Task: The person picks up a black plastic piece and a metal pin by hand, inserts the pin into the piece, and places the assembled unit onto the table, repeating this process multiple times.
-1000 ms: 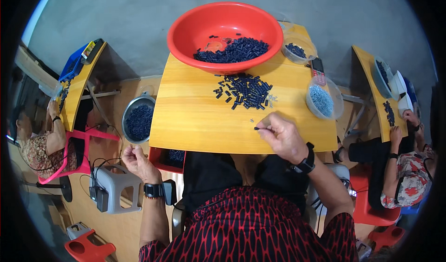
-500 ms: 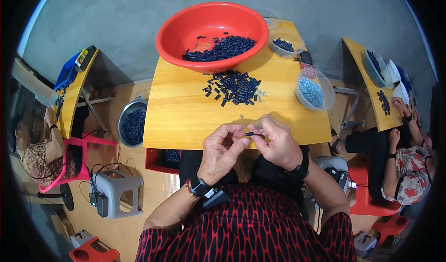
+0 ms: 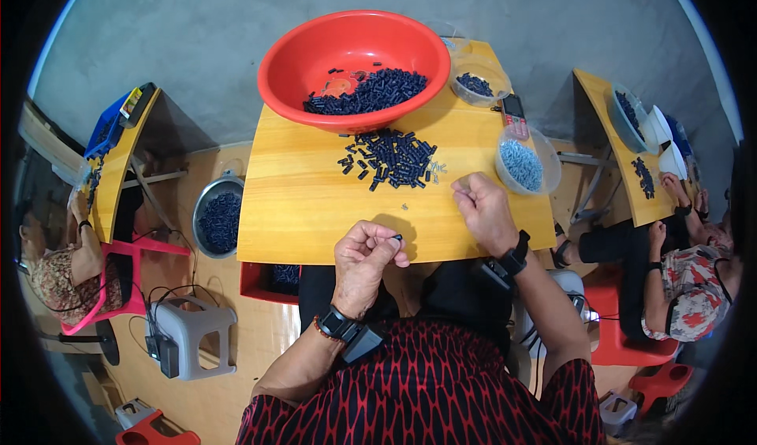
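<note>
My left hand (image 3: 364, 257) is above the table's near edge, its thumb and fingers pinching a small black tube-like piece (image 3: 397, 238). To the right, my right hand (image 3: 482, 212) hovers over the table with its fingers curled and pressed together; whatever they may hold is hidden. Ahead of both hands lies a loose pile of black pieces (image 3: 396, 160). A few small silvery pins (image 3: 438, 167) are at the pile's right edge, and another tiny metal bit (image 3: 405, 206) lies nearer to me. Beyond my right hand stands a clear tub of silvery pins (image 3: 520, 167).
A large red basin (image 3: 355, 114) of black pieces stands at the table's back. A small clear bowl (image 3: 475, 90) and a phone (image 3: 514, 114) are at the back right. A metal bowl (image 3: 221, 212) sits on the floor at left. People work at tables on both sides.
My hands have parted. The left keeps the black piece and has drawn slightly nearer to me; the right has let go of it and moved right.
</note>
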Available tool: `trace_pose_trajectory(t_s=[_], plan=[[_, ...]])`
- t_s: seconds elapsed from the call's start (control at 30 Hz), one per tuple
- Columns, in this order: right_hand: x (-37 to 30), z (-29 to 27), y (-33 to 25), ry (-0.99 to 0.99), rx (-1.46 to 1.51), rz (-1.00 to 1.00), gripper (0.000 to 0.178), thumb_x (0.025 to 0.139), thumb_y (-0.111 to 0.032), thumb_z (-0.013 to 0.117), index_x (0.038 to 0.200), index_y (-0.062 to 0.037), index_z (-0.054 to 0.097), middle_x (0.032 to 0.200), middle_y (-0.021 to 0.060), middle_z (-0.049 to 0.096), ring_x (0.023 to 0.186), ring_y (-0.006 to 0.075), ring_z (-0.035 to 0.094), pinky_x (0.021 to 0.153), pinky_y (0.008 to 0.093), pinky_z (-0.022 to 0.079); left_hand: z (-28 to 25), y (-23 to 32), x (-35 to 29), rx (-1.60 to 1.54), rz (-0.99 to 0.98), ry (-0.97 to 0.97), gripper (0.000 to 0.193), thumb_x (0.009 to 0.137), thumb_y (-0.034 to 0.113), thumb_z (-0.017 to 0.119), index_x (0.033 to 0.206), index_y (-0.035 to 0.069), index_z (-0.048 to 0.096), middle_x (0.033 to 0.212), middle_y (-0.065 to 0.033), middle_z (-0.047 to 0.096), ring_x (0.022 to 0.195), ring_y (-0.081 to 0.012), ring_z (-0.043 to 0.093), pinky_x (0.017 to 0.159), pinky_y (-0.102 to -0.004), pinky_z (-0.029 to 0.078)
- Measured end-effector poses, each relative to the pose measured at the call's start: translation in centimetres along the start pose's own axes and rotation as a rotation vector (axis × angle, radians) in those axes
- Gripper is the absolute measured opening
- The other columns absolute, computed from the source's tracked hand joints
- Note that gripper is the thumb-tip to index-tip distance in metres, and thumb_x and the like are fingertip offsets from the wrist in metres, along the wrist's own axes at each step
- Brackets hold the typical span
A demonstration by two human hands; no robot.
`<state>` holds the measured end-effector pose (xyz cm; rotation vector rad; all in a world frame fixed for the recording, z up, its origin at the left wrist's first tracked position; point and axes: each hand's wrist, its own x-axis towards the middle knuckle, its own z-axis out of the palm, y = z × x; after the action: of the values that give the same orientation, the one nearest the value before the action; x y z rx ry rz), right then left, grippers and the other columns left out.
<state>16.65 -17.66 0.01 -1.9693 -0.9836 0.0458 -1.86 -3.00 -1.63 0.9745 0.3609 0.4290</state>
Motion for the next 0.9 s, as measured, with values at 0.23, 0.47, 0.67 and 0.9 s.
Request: trace_pose_trajectory(t_s=[0.23, 0.47, 0.67, 0.9], plan=[[2.8, 0.7, -0.6, -0.138, -0.072, -0.159, 0.008, 0.083, -0.001, 0.063, 0.090, 0.0020, 0.064, 0.083, 0.0172, 0.057, 0.080, 0.0366, 0.058, 0.070, 0.0429, 0.047, -0.6, 0.4, -0.1, -0.108, -0.071, 0.041, 0.013, 0.096, 0.002, 0.057, 0.108, -0.002, 0.060, 0.086, -0.0120, 0.067, 0.068, -0.0165, 0.067, 0.066, -0.0314, 0.059], [2.7, 0.9, -0.7, -0.190, -0.143, -0.159, 0.003, 0.082, 0.000, 0.063, 0.084, 0.0018, 0.063, 0.082, 0.0176, 0.056, 0.079, 0.0368, 0.058, 0.069, 0.0423, 0.047, -0.9, 0.3, 0.0, -0.112, -0.116, 0.019, 0.011, 0.097, 0.005, 0.057, 0.106, -0.001, 0.059, 0.089, -0.0127, 0.068, 0.070, -0.0173, 0.068, 0.067, -0.0332, 0.060], [1.6, 0.0, -0.6, -0.177, -0.033, -0.129, 0.003, 0.080, 0.003, 0.061, 0.082, 0.0017, 0.059, 0.083, 0.0178, 0.057, 0.079, 0.0364, 0.059, 0.070, 0.0414, 0.048, -1.0, 0.4, 0.2, -0.177, -0.117, 0.002, 0.009, 0.097, 0.007, 0.058, 0.105, 0.002, 0.058, 0.089, -0.0123, 0.068, 0.070, -0.0178, 0.068, 0.068, -0.0341, 0.060], [1.4, -0.6, -0.9, -0.178, -0.042, -0.054, 0.006, 0.080, 0.000, 0.063, 0.084, 0.0020, 0.059, 0.085, 0.0178, 0.059, 0.082, 0.0368, 0.060, 0.072, 0.0409, 0.048, -0.8, 0.5, 0.2, -0.143, -0.117, 0.010, 0.010, 0.097, 0.007, 0.058, 0.106, 0.002, 0.058, 0.091, -0.0126, 0.069, 0.072, -0.0173, 0.069, 0.068, -0.0337, 0.060]])
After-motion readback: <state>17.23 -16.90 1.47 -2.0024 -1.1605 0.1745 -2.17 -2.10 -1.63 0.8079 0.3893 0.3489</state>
